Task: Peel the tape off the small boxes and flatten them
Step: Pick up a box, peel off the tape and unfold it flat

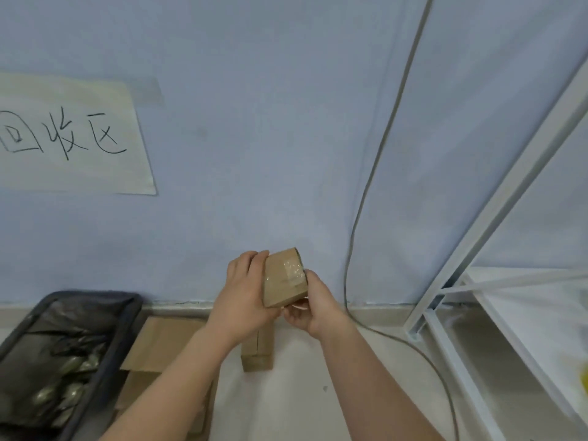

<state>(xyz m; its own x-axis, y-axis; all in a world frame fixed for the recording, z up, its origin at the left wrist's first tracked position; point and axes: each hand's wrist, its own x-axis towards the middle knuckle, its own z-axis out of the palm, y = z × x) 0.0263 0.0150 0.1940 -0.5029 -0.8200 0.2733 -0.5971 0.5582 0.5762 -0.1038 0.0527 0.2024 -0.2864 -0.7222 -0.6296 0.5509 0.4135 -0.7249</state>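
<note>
A small brown cardboard box is held up in front of the blue wall, with clear shiny tape across its face. My left hand grips the box's left side, fingers curled over its top edge. My right hand holds the box's right and lower edge, with the thumb up against the taped side. Below the hands, another small brown box stands on the floor. Flattened cardboard lies on the floor to the left of it.
A dark bin lined with a black bag sits at the lower left. A white metal shelf frame stands on the right. A grey cable runs down the wall onto the floor. A paper sign is taped to the wall.
</note>
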